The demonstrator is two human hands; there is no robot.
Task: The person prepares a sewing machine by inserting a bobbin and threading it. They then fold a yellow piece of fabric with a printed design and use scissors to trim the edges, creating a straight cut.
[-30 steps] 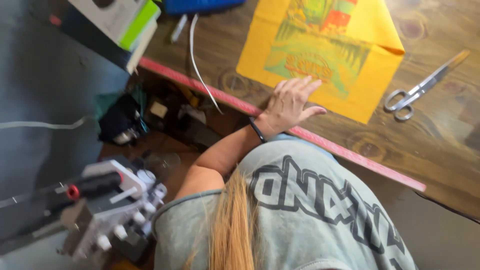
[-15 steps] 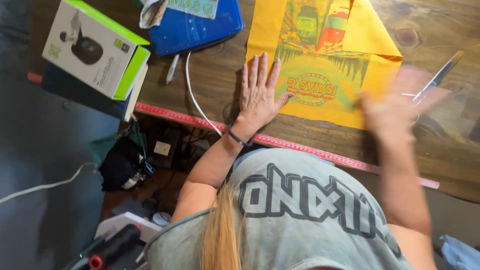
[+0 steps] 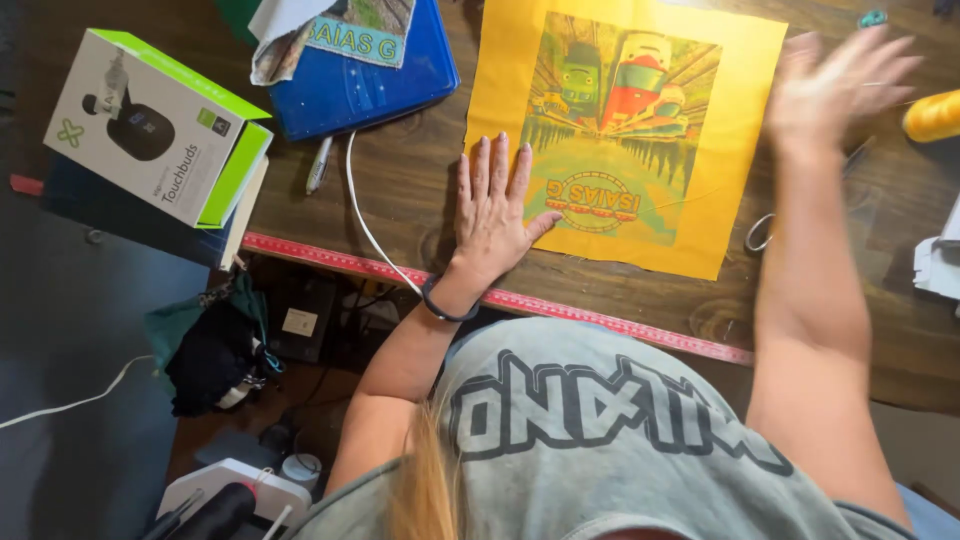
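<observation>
A yellow cloth square [image 3: 700, 130] printed with cartoon trains lies flat on the dark wooden table [image 3: 410, 180]. My left hand [image 3: 492, 210] rests palm down with fingers spread on the cloth's left lower edge, a dark band on the wrist. My right hand [image 3: 835, 85] is raised and blurred over the cloth's right side, fingers apart, holding nothing. Scissors [image 3: 765, 232] lie partly hidden under my right forearm, only a handle loop showing.
A red measuring tape [image 3: 560, 305] runs along the table's front edge. A blue folder [image 3: 370, 85], a white-and-green box [image 3: 150, 130], a pen [image 3: 320, 165] and a white cable [image 3: 365, 225] lie at left. A yellow thread spool [image 3: 932, 115] is at right.
The view has shifted so the table fills more of the picture. My left hand stayed on the cloth. My right arm came into view and swung up over the cloth's right side.
</observation>
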